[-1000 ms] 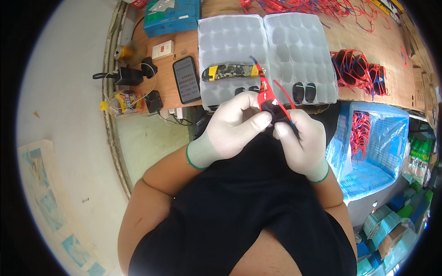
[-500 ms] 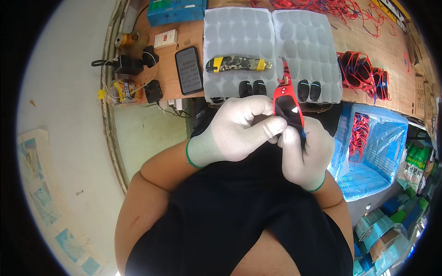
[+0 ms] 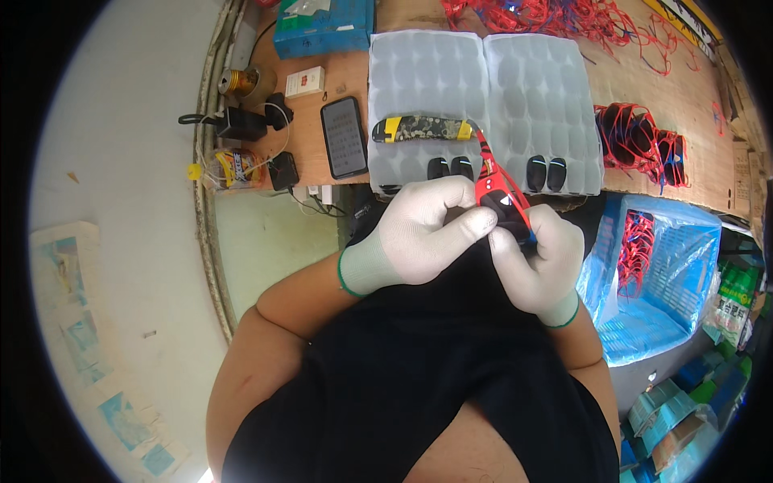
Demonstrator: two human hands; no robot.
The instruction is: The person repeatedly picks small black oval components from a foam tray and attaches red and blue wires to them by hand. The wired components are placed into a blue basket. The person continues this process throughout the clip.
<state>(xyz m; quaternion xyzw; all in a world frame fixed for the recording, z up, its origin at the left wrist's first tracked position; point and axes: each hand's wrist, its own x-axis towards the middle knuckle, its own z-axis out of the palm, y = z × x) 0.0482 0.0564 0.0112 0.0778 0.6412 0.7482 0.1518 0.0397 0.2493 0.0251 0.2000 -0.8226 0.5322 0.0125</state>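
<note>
A pair of red sunglasses (image 3: 493,183) with dark lenses is held between my two gloved hands, just off the table's near edge. My left hand (image 3: 431,229) pinches the frame from the left, thumb near the lens. From the right, my right hand (image 3: 539,262) grips the other side, its thumb against the lower part of the lens. A red temple arm points up and away toward the tray. Just beyond my hands, loose dark lenses (image 3: 546,174) lie on the pale moulded tray (image 3: 543,88). A black-and-yellow utility knife (image 3: 423,129) rests across the same tray.
To the left are a phone (image 3: 344,137), a small white box (image 3: 305,82), chargers with cables (image 3: 241,123) and a blue box (image 3: 322,32). Red frames (image 3: 636,145) are stacked at the right, with more tangled at the back. A blue crate (image 3: 652,322) stands below the right table edge.
The sunglasses have tilted in my hands, so the lens shows less and the temple arms look spread apart. The whole view has shifted slightly, with the table lower and farther right.
</note>
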